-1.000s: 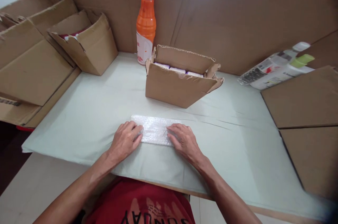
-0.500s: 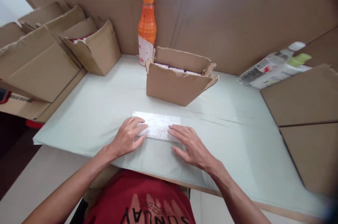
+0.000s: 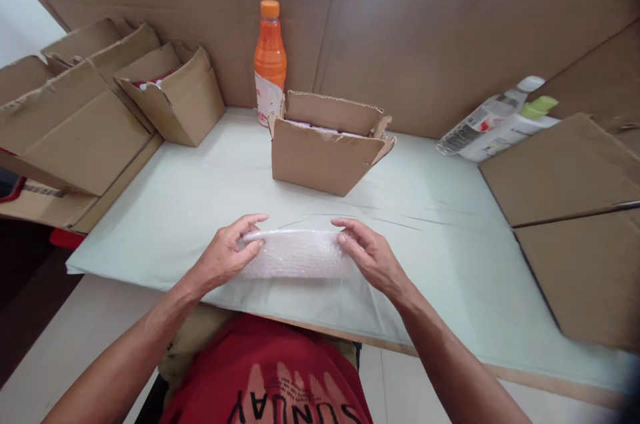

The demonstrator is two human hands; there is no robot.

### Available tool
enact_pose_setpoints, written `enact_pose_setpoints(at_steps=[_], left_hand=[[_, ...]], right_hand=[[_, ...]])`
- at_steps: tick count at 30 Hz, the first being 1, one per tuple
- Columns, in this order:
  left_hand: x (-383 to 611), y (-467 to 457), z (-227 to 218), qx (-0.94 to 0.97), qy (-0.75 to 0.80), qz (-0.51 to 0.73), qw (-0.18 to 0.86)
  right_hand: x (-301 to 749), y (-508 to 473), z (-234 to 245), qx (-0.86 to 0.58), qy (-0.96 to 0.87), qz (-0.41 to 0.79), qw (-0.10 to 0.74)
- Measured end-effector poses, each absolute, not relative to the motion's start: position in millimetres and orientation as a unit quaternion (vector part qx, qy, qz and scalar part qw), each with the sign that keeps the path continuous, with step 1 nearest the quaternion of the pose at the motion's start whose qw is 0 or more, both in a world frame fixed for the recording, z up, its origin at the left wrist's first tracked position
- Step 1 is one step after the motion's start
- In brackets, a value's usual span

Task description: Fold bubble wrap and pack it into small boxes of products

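A folded piece of bubble wrap (image 3: 296,253) is raised off the pale green table cover (image 3: 440,257) near the front edge. My left hand (image 3: 227,256) pinches its left end between thumb and fingers. My right hand (image 3: 370,256) pinches its right end the same way. Behind them stands an open cardboard box (image 3: 325,151) with white and purple packs inside, flaps spread outward.
An orange drink bottle (image 3: 269,61) stands against the cardboard back wall. More open cardboard boxes (image 3: 173,94) sit at the left. At the right, flat cardboard sheets (image 3: 565,171) lie under two lying plastic bottles (image 3: 500,121).
The bubble wrap lay flat under both palms; now both hands have gripped its ends and lifted it off the table toward me.
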State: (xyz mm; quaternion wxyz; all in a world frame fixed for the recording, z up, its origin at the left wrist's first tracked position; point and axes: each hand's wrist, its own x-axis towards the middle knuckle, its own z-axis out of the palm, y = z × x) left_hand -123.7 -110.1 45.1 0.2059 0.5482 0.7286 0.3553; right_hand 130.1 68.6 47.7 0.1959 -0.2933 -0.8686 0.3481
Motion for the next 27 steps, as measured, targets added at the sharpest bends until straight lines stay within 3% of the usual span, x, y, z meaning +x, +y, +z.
enact_pose_setpoints(at_steps=[2,6,8,12,16,21,27], left_hand=[[-126,-108,45,0.535,0.762,0.311,0.191],[-120,-105,26,0.568,0.773,0.282,-0.008],[-112,-106,18,0.615,0.741,0.265,-0.048],[-101,-109,11,0.678,0.707,0.203,0.002],[-115,-114,10,0.615,0.739,0.275,-0.009],[-123,-117,-1,0.518,0.821,0.241,-0.010],[-95,-121,-5,0.456,0.789,0.399,0.098]], right_hand=[[131,74,45,-0.330,-0.866,0.337,0.168],[130,64,21,-0.329,-0.907,0.150,0.213],[128,48,11,-0.291,-0.926,0.109,0.213],[126,28,1,-0.259,-0.942,0.122,0.174],[140,43,-1,-0.312,-0.904,0.193,0.220],[147,59,-15,-0.356,-0.899,0.136,0.215],[138,39,-14,-0.360,-0.858,0.256,0.261]])
